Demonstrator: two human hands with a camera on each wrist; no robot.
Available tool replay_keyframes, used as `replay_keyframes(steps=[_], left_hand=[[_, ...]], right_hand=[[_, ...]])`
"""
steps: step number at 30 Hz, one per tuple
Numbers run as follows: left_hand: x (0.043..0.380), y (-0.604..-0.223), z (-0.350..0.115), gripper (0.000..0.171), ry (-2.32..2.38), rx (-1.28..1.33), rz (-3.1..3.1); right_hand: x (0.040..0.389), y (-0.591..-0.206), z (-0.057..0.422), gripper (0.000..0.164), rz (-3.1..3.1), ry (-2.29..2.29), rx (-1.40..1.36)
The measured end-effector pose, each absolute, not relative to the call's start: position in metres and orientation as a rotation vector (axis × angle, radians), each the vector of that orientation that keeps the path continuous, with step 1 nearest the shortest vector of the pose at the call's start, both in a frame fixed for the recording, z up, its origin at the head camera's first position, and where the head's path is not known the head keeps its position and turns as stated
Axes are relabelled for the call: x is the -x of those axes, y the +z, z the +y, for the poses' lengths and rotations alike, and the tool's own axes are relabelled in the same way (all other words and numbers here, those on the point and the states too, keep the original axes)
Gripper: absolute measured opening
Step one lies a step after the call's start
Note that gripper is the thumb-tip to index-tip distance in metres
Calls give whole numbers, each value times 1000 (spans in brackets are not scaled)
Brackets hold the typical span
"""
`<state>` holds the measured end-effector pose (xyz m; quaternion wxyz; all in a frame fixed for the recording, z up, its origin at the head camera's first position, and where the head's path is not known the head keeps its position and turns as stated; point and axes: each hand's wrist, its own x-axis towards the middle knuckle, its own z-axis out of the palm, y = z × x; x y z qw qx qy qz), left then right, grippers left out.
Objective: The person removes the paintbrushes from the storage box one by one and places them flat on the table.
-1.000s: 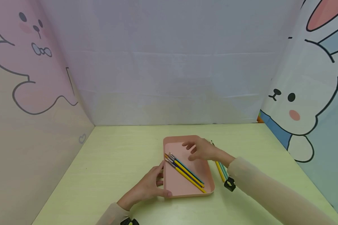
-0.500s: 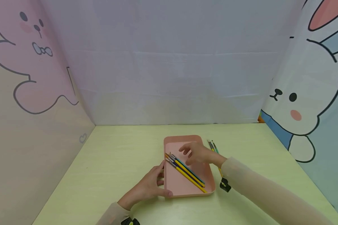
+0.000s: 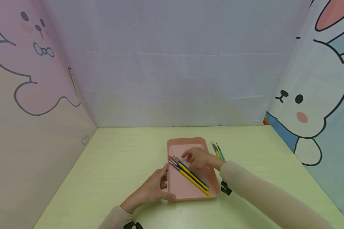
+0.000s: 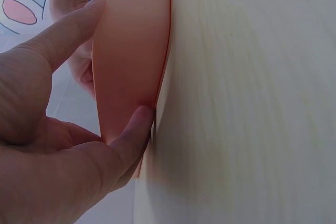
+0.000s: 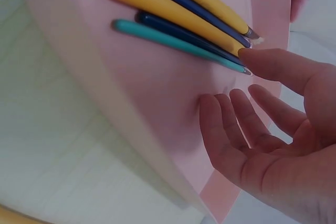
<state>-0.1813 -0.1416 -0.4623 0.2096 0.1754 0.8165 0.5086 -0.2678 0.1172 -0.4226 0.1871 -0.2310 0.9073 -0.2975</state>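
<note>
A pink tray (image 3: 176,148) lies on the table, and my left hand (image 3: 149,187) holds its near-left side. In the left wrist view, fingers of that hand lie against the tray's outer wall (image 4: 128,51), one fingertip reaching its lower edge. Several paintbrushes (image 3: 193,181) lie slantwise side by side in the tray, with yellow, dark blue and teal handles. Over the tray, just right of these brushes, my right hand (image 3: 199,158) hovers with loosely bent fingers and nothing between them. Its thumb tip overlaps the teal brush (image 5: 157,35) in the right wrist view.
More paintbrushes, a yellow one (image 3: 217,154) and a green one (image 3: 221,155), lie on the table right of the tray, partly hidden by my right arm. Cloth walls with cartoon animals, one a rabbit (image 3: 306,105), enclose the pale table (image 3: 126,152).
My right hand has moved slightly left and down toward the brushes in the tray, uncovering more of the brushes on the right. The left hand keeps its place on the tray.
</note>
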Motion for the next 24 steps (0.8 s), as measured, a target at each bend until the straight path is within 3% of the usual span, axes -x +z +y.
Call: replay_keyframes(steps=[24], left_hand=[[182,-463,-142,128,1424,-473,2258]], right_hand=[[268,-426,109,47,2598,-736,618]])
